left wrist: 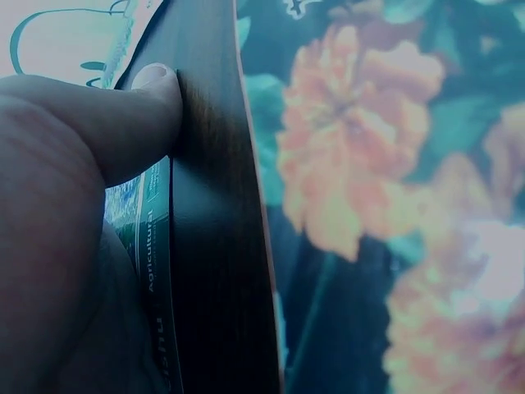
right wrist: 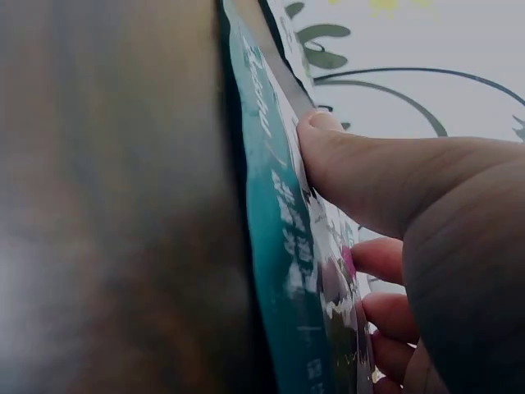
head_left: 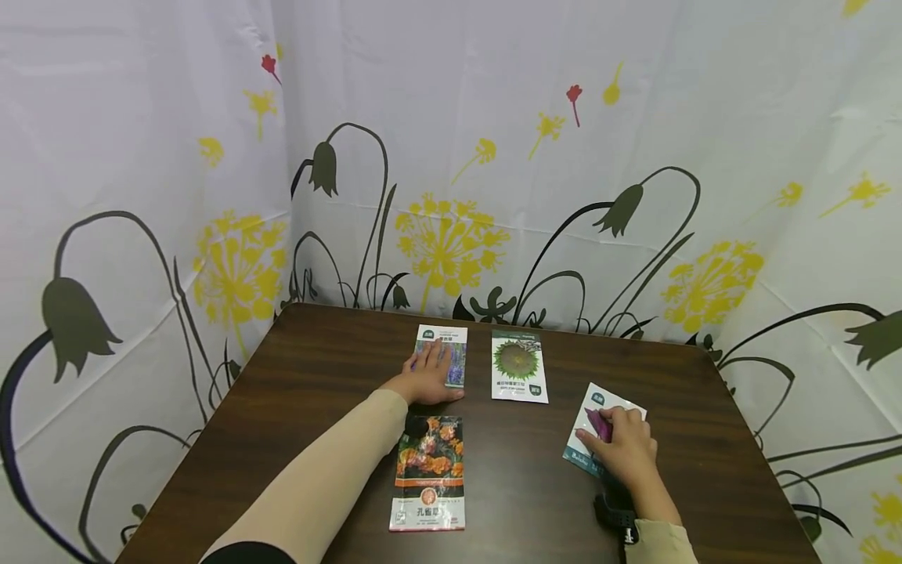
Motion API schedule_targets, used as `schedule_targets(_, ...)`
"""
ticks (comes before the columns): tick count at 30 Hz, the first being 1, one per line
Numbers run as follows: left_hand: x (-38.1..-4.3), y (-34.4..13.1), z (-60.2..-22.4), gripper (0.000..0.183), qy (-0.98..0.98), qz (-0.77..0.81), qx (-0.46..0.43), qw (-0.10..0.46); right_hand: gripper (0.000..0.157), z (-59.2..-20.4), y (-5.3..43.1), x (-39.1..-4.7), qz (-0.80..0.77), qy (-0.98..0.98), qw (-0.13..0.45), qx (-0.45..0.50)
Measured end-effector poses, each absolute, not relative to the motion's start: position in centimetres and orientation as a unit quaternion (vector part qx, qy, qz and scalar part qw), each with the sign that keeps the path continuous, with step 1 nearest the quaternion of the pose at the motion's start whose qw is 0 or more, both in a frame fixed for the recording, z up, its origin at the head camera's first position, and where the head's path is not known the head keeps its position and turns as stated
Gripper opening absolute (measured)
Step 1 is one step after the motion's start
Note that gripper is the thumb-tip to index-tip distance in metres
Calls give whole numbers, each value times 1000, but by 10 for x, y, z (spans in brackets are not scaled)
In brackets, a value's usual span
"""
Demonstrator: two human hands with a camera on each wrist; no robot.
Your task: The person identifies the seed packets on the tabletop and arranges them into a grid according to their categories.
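My left hand (head_left: 430,376) lies spread over a seed packet with purple flowers (head_left: 456,356) at the back of the table, fingers resting on its front. In the left wrist view the thumb (left wrist: 139,115) reaches past that packet's lower edge. My right hand (head_left: 627,446) rests with spread thumb and bent fingertips on a white and teal packet with a purple picture (head_left: 583,456), tilted on the table. The right wrist view shows the thumb (right wrist: 353,164) and fingers on its printed face; no finger is seen beneath it.
A packet with a green, sunflower-like head (head_left: 519,366) lies between the hands, farther back. An orange-flower packet (head_left: 427,478) lies nearer, below the left wrist. All are on a dark wooden table (head_left: 521,486), with a flower-printed curtain (head_left: 493,102) behind it.
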State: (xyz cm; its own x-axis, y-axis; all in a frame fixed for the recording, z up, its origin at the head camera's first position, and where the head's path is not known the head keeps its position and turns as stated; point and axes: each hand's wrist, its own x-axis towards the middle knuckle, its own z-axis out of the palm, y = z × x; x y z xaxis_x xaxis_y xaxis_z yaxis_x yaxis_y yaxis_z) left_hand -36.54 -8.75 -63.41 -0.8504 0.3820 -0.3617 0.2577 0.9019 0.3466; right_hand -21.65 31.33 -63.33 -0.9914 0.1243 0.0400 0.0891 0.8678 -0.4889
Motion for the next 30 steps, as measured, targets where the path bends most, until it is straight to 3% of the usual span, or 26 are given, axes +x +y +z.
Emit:
schedule_targets(8,-350,-81,-638,110,946,164,175,218,72,-641,314,-189,248,-967,25,-51)
schedule_targets(16,-358,-82,-641,110,950,155,168,215,48,-638,312,-186,284,-958,29,-24)
schedule_targets(30,-365,-89,-632,109,949,152,170,220,51,-630,295,-198,328,-944,6,18)
